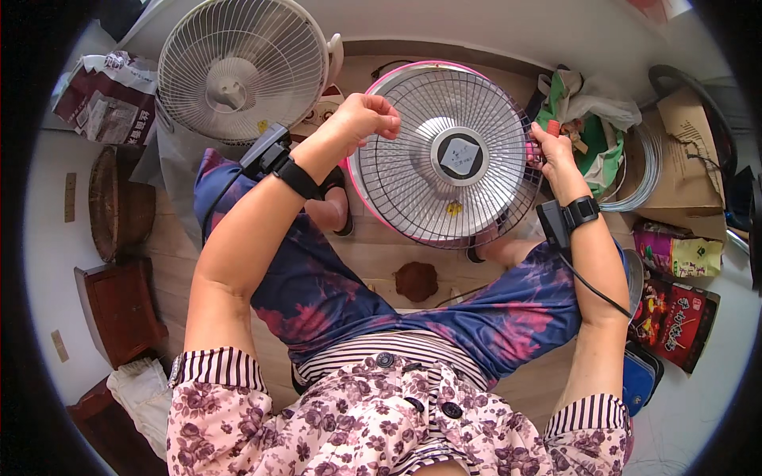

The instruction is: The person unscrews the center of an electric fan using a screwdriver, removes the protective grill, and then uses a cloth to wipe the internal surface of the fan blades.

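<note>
Two hands: ours are well apart, on opposite sides of a round heater (367, 178) with a pink rim, which stands before our spread knees.
Left hand: our left hand (367, 120) is raised by the upper left of the dark wire guard (454, 208), fingers curled toward the thumb; we cannot tell whether it pinches anything or touches the wires.
Right hand: our right hand (553, 151) is clamped on the guard's right edge, with a small orange-red piece (553, 127) at the fingertips whose kind we cannot make out.
Forearms: our left slants up and inward from a bent elbow, our right rises more steeply; each wears a black wristband with a small cabled box.
Guard: it lies across the heater's shiny dish, reaching past the pink rim on the right.
Floor: we see pale wood-look planks (381, 258), with a brown scalloped piece (417, 282) between our feet and our body.
Left side: a white fan (228, 91), a woven basket (119, 202) and a reddish-brown wooden cabinet (119, 305) near the white wall (55, 254).
Right side: a green and white bag (599, 151), a wire coil (652, 170), an open cardboard box (686, 151) and a red box (671, 321).
</note>
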### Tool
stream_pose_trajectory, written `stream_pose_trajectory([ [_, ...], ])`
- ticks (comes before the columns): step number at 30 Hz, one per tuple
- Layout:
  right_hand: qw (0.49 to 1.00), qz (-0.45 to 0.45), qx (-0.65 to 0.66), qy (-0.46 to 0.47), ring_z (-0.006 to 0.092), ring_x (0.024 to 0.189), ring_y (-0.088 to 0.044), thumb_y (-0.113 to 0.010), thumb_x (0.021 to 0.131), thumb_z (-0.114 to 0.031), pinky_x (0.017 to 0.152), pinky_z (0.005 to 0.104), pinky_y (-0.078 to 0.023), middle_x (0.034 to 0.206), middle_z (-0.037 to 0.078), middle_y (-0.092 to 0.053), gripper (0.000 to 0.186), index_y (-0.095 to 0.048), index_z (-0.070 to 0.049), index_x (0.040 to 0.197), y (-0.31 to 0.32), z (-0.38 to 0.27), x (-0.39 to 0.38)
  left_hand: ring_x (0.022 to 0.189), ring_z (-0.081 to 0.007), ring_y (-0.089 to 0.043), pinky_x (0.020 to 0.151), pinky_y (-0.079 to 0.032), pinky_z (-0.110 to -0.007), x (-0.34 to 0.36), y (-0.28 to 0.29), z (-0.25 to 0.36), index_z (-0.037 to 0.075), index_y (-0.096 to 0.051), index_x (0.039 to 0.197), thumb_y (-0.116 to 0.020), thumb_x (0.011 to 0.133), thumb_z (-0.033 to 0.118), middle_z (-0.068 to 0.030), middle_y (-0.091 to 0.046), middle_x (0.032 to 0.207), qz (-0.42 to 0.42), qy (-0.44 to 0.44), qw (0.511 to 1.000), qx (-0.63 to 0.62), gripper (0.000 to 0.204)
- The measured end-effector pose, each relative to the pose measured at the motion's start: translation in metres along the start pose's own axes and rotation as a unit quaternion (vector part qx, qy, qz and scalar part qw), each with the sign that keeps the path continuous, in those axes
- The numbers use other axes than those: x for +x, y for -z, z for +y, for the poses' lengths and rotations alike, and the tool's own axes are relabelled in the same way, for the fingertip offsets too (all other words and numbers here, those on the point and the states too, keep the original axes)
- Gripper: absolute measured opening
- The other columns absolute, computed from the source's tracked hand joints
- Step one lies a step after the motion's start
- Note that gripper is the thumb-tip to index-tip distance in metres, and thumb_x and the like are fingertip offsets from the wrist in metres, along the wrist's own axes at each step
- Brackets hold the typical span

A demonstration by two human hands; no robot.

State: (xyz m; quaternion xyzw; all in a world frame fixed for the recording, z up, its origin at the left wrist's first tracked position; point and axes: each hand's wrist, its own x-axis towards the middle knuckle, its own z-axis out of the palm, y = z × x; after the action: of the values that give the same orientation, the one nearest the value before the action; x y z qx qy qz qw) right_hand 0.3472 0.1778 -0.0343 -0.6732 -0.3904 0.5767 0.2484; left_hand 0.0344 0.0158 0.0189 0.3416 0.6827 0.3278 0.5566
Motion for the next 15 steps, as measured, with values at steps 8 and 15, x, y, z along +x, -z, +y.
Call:
stream_pose_trajectory([
  [8, 0.999, -0.02, 0.019, -0.019, 0.0161, 0.046, -0.047, -0.066, 0.082, -0.03, 0.045, 0.0302, -0.044, 0.067, 0.005, -0.054, 0.03, -0.058, -0.002, 0.085, -0.003, -0.004, -0.006, 0.077, -0.009, -0.057, 0.068, -0.037, -0.031, -0.004, 0.004, 0.003, 0.011, -0.061, 0.085, -0.066, 0.081, 0.02, 0.001, -0.062, 0.078, -0.015, 0.027, 0.999, -0.029, 0.012],
  [15, 0.997, -0.046, 0.053, -0.012, 0.022, 0.069, -0.055, -0.066, 0.082, -0.025, 0.059, 0.0416, -0.056, 0.09, 0.01, -0.055, 0.031, -0.055, 0.0, 0.097, -0.014, -0.001, -0.024, 0.073, -0.0075, -0.055, 0.061, -0.034, -0.025, 0.004, 0.002, -0.003, 0.01, -0.061, 0.084, -0.066, 0.08, 0.019, 0.0019, -0.061, 0.076, 0.007, -0.041, 0.999, -0.023, 0.011],
])
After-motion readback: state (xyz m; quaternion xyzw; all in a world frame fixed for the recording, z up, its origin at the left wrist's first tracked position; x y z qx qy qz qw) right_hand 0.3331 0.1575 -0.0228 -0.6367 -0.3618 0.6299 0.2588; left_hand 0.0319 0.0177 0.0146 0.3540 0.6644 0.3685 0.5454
